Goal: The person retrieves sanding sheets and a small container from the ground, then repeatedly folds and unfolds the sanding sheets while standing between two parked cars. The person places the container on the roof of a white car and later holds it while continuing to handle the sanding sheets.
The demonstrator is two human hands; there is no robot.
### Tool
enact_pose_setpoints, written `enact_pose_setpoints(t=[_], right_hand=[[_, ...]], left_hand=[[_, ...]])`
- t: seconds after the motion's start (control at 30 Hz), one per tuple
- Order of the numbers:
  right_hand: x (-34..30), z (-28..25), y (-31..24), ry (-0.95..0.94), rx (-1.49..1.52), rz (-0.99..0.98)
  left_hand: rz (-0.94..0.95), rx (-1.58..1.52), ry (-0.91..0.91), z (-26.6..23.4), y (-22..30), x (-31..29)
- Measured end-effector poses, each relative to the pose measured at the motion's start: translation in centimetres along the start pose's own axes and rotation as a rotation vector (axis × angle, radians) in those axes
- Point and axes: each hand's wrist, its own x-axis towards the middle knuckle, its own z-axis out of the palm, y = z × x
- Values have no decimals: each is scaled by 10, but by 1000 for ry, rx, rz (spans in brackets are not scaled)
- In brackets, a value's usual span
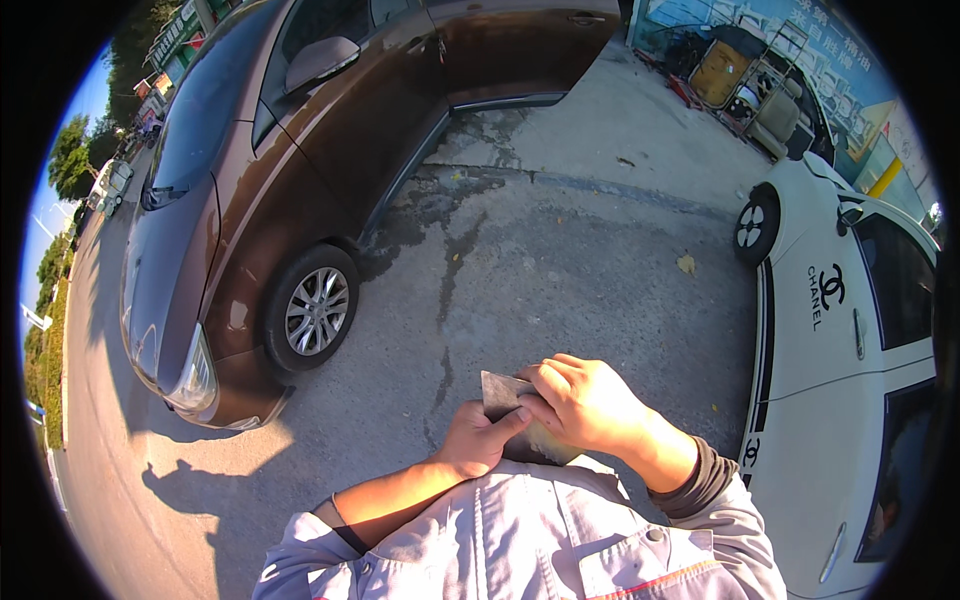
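In front of my chest I hold a flat, dark grey sheet-like piece [500, 392] with a straight edge and a pointed upper corner. Its exact kind cannot be made out. My left hand [474, 440] is closed on its left side, the thumb laid across its face. From the right, my right hand [585, 402] pinches it with curled fingers, close to the left thumb. Below the hands, a darker part with a yellowish patch [543, 440] shows against my light grey jacket [500, 530]. My fingers hide much of the piece.
A brown car [330, 150] stands at the left, with its far door [530, 45] swung open. Along the right is a white car [830, 430]. Stacked clutter, including a seat [775, 120], leans near the blue wall at the back right. Concrete ground [580, 270] lies between the cars.
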Motion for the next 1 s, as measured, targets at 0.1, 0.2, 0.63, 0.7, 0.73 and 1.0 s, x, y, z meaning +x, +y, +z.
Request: enact_pose_setpoints(t=[0.1,0.2,0.63,0.7,0.73,1.0], right_hand=[[-2,0,0,-36,-12,8],[-3,-1,0,-77,-26,29],[-7,-5,-6,-123,-90,53],[-9,-6,-8,-132,-111,57],[-10,-6,-9,-140,-124,63],[-17,-4,-12,-187,-182,106]], left_hand=[[-3,22,25,2,-1,-1],[-17,18,39,3,-4,-2],[-33,-29,36,9,-10,-5],[-31,-27,31,9,-9,-6],[-31,-27,27,9,-9,-7],[-59,-12,22,10,-9,-9]])
